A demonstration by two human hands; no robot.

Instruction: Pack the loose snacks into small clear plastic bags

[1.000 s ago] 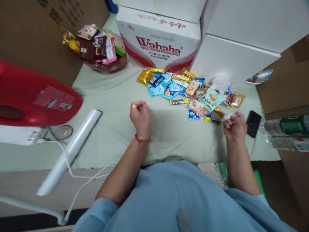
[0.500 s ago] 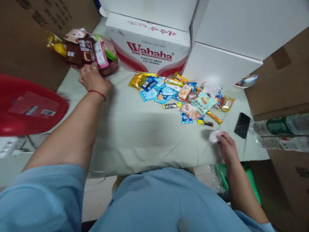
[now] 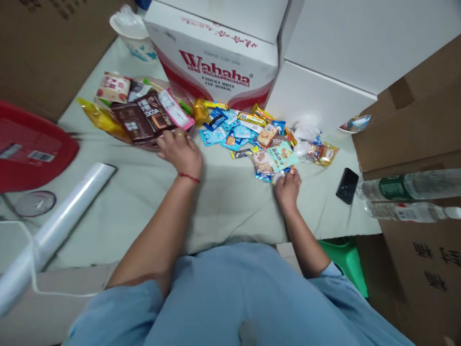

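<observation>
My left hand (image 3: 182, 153) is closed on the near rim of a shallow pinkish bowl (image 3: 190, 134) heaped with packaged snacks. In the bowl lie dark brown cocoa packets (image 3: 142, 117), a pink-edged packet (image 3: 176, 109), a red-and-white packet (image 3: 114, 87) and a yellow wrapper (image 3: 99, 119). My right hand (image 3: 288, 188) is at the near edge of a loose snack pile, its fingers closed around a crumpled white piece (image 3: 278, 179), partly hidden. Just beyond the fingers are a pale green packet (image 3: 283, 156) and a pinkish packet (image 3: 263, 162); several blue packets (image 3: 214, 137) lie farther left.
A Wahaha water carton (image 3: 216, 67) stands behind the pile, and a paper cup (image 3: 135, 41) at back left. To the right lie a black phone (image 3: 347, 186) and two plastic bottles (image 3: 414, 186). A clear film roll (image 3: 72, 216) and a red object (image 3: 32, 149) are at left.
My left hand has drawn the bowl of snacks rightward and nearer, up beside the loose pile. My right hand has moved left to the pile's near edge with the crumpled white piece. The view has shifted.
</observation>
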